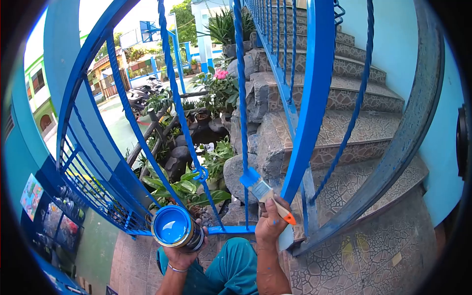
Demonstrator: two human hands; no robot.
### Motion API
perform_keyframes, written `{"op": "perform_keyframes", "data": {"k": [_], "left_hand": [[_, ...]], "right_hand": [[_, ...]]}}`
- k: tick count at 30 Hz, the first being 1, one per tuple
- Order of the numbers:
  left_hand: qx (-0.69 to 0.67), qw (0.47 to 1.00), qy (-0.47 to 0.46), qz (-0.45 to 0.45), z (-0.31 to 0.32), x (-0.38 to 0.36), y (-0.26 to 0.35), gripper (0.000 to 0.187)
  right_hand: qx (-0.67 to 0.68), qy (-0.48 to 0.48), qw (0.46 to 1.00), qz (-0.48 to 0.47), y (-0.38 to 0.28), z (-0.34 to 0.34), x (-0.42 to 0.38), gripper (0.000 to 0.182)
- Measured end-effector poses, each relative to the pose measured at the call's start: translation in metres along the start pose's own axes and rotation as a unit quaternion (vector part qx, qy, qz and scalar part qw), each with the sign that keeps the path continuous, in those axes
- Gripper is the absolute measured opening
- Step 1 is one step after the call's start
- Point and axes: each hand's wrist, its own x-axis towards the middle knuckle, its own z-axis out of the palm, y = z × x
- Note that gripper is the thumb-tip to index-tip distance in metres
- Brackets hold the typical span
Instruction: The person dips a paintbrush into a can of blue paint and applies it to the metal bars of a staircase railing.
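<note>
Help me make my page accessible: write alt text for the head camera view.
A person's left hand holds an open can of blue paint, the right hand a paintbrush with blue bristles, at a blue metal railing. Beyond are plants, rocks and tiled stairs.

Tiled stairs point(361, 129) are climbing beside a pale blue wall point(391, 54), and daylight is filling the yard point(118, 123)

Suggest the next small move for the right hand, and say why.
Probably a light stroke of the brush along the twisted bar: its bristles are coated blue and appear right at that bar, though contact is unclear. The left hand holds the open paint can lower down.
</note>
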Motion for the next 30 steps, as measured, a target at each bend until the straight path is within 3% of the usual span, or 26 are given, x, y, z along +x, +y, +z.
{"op": "perform_keyframes", "data": {"k": [3,7,10,11,15,18,19,22,24,25,28,30], "left_hand": [[0.003,1.0,-0.011,-0.015,-0.003,0.004,0.005,0.078],[-0.039,0.998,0.005,-0.038,-0.001,0.006,0.009,0.079],[-0.042,0.998,-0.002,-0.04,-0.002,0.007,0.008,0.079],[-0.007,1.0,-0.007,-0.026,-0.007,0.008,0.008,0.08],[-0.034,0.999,-0.011,-0.038,-0.006,0.01,0.006,0.082],[-0.05,0.997,-0.034,-0.05,-0.009,0.014,0.005,0.084],[-0.069,0.995,-0.041,-0.066,-0.015,0.017,0.006,0.097],[-0.027,0.997,-0.031,-0.06,-0.025,0.022,0.009,0.097],[-0.077,0.993,-0.045,-0.072,-0.037,0.028,0.011,0.092],[-0.072,0.993,-0.046,-0.076,-0.037,0.03,0.012,0.091],[-0.014,0.997,-0.04,-0.07,-0.021,0.03,0.01,0.09],[0.011,0.998,-0.031,-0.059,-0.016,0.03,0.009,0.088]], "right_hand": [[0.009,0.042,0.996,0.073,0.003,-0.016,-0.009,0.03],[-0.047,0.083,0.993,0.065,-0.01,-0.025,-0.014,0.031],[-0.206,0.053,0.975,-0.057,-0.019,-0.022,-0.003,0.025],[-0.255,-0.002,0.959,-0.128,-0.022,-0.017,0.001,0.018],[-0.296,-0.153,0.916,-0.222,-0.059,0.039,-0.016,0.012],[-0.244,-0.153,0.922,-0.26,-0.057,0.041,-0.021,0.012],[-0.195,-0.145,0.947,-0.208,-0.059,0.037,-0.021,0.016],[-0.175,-0.119,0.937,-0.276,-0.063,0.026,-0.011,0.026],[-0.14,-0.122,0.971,-0.148,-0.083,0.031,-0.014,0.028],[-0.084,-0.171,0.978,-0.082,-0.098,0.041,-0.013,0.034],[-0.08,-0.315,0.946,-0.017,-0.123,0.073,-0.01,0.046],[-0.108,-0.373,0.921,0.027,-0.134,0.106,-0.013,0.044]]}}
